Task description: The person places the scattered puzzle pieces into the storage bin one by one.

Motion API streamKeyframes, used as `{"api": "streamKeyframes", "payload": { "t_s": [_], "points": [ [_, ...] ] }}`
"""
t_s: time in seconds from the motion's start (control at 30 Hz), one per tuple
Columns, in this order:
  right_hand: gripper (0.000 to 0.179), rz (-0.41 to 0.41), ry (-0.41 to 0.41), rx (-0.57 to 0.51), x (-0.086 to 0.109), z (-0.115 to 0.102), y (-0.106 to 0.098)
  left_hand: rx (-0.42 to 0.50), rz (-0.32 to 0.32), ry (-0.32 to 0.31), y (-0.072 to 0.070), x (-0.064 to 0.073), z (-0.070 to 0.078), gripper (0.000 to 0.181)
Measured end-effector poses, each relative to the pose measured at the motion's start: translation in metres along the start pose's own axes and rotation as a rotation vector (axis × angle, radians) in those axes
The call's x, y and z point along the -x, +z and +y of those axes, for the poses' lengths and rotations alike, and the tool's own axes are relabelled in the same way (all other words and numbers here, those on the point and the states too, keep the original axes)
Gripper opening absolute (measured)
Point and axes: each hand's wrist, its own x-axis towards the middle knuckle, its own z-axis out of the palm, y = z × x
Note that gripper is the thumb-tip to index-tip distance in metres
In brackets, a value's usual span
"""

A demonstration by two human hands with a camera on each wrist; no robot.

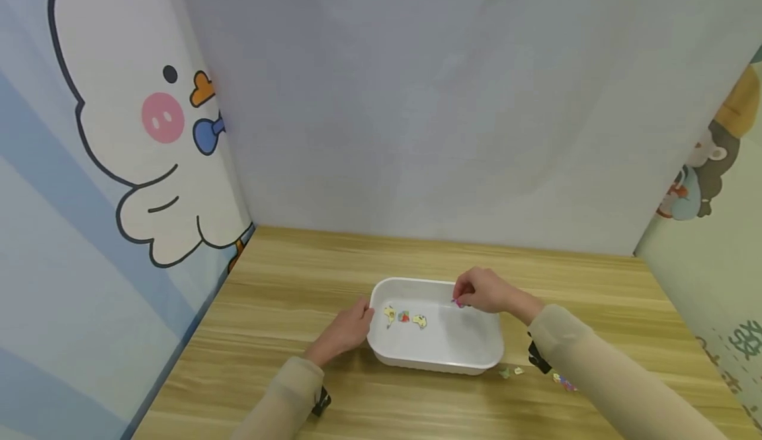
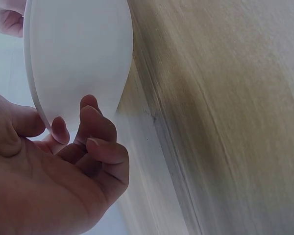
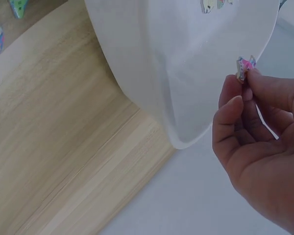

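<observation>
At the far left, a white bird figure [image 1: 137, 96] is printed on the hanging cloth. Nearer, the left hand [image 1: 345, 327] is placed at the left end of a white tray [image 1: 446, 349], whose rim is pinched between thumb and fingers. The tray is set on the wood-patterned desk [image 1: 297, 274], with its long axis running left to right. Inside its left half, three flat pieces are laid in a row: a left yellow piece [image 1: 389, 313], a red-and-green piece [image 1: 404, 317] and a right yellow piece [image 1: 419, 321]. Well to their right, over the far right part of the tray, a small pink piece [image 1: 458, 303] is held by the right hand [image 1: 485, 290]. That grip is closed on it, thumb against forefinger, and the piece is carried at the very fingertips, on the left side of the hand. The row is thus lined up to the left of the grip and slightly nearer; by the left hand it is more closely neighboured. Whether the tray is touched by the pink piece cannot be told. Beyond the near right corner, a green piece [image 1: 505, 373], a small yellow piece [image 1: 518, 371] and a colourful cluster [image 1: 564, 382] are scattered.
</observation>
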Motion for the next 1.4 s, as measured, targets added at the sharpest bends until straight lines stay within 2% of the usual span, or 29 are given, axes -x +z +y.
{"api": "streamKeyframes", "payload": {
  "t_s": [0.63, 0.9, 1.13, 1.4],
  "points": [
    [0.006, -0.025, 0.011, 0.018, -0.015, -0.001, 0.017, 0.014, -0.004, 0.007, 0.002, -0.002, 0.004, 0.033],
    [0.008, -0.042, -0.028, 0.030, -0.019, 0.001, 0.023, 0.021, 0.003, 0.017, 0.002, -0.001, 0.005, 0.033],
    [0.006, -0.065, 0.018, 0.052, -0.023, 0.001, 0.033, 0.002, 0.010, 0.025, 0.001, -0.002, 0.003, 0.028],
    [0.012, -0.067, 0.098, 0.179, -0.027, 0.000, 0.043, 0.004, 0.002, 0.011, 0.001, -0.002, -0.002, 0.030]
  ]
}}
